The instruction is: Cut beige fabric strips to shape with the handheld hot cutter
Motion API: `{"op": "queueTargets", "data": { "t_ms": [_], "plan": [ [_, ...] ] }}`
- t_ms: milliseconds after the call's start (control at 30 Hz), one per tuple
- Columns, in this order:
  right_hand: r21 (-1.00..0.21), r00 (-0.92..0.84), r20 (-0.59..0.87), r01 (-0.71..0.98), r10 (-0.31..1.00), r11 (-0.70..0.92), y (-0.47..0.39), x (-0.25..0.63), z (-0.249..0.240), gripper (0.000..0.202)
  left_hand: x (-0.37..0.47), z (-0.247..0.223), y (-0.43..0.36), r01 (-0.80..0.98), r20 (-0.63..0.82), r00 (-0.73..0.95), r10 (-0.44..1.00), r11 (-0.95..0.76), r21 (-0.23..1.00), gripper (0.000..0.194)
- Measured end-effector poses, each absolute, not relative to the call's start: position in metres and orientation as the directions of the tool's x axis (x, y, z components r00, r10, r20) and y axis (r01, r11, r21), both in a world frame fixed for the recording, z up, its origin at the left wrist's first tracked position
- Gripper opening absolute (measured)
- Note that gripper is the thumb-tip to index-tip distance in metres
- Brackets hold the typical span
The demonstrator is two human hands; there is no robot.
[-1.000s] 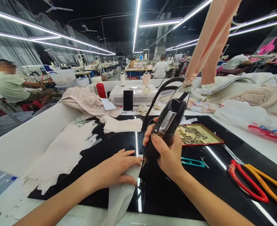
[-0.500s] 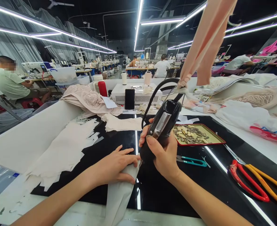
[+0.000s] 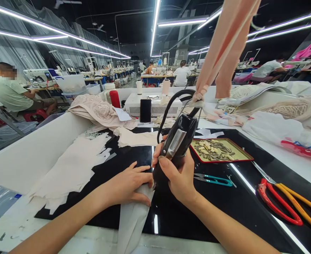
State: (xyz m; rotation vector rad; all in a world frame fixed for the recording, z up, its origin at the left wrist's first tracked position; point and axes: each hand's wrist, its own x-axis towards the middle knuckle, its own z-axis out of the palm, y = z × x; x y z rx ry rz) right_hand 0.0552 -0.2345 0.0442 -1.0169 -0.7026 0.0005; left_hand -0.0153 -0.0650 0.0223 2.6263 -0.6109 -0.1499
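My right hand (image 3: pixel 178 173) is wrapped round a black corded handheld tool (image 3: pixel 175 141) with a silver lever on its side. The tool's lower end meets the edge of a pale fabric strip (image 3: pixel 134 220); its tip is hidden. My left hand (image 3: pixel 130 185) lies over that strip with fingers spread, holding it down on the glossy black work surface (image 3: pixel 184 218). The strip's near end runs over the table's front edge. From above, a pink fabric strap (image 3: pixel 224 49) is tied to the top of the tool near its cord.
Cut pale fabric pieces (image 3: pixel 68 165) lie at left, with another piece (image 3: pixel 138 137) behind my hands. To the right are a tray of seeds (image 3: pixel 219 150), teal thread snips (image 3: pixel 215 180) and large scissors (image 3: pixel 279 201). A phone (image 3: pixel 145 110) leans against a white vented box (image 3: pixel 134 106).
The tool and my right hand have shifted slightly left, and the pink strap has swung left with them. My left hand and the strip's edge have also moved a little left.
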Motion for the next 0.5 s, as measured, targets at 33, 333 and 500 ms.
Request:
{"op": "queueTargets", "data": {
  "t_ms": [33, 333, 500],
  "plan": [
    [-0.776, 0.783, 0.538, 0.316, 0.312, 0.545, -0.2339, 0.0542, 0.0448, 0.023, -0.0151, 0.0217, -0.0647, -0.401, -0.003, 0.894, -0.448, -0.802, 0.443, 0.034],
    [-0.759, 0.775, 0.547, 0.300, 0.316, 0.579, -0.2299, 0.0516, 0.0416, 0.027, -0.0126, 0.0193, -0.0623, -0.434, 0.006, 0.876, -0.483, -0.783, 0.446, 0.030],
    [-0.753, 0.773, 0.556, 0.311, 0.307, 0.581, -0.2268, 0.0507, 0.0400, 0.029, -0.0135, 0.0214, -0.0613, -0.415, -0.014, 0.880, -0.475, -0.782, 0.464, 0.032]
  ]
}}
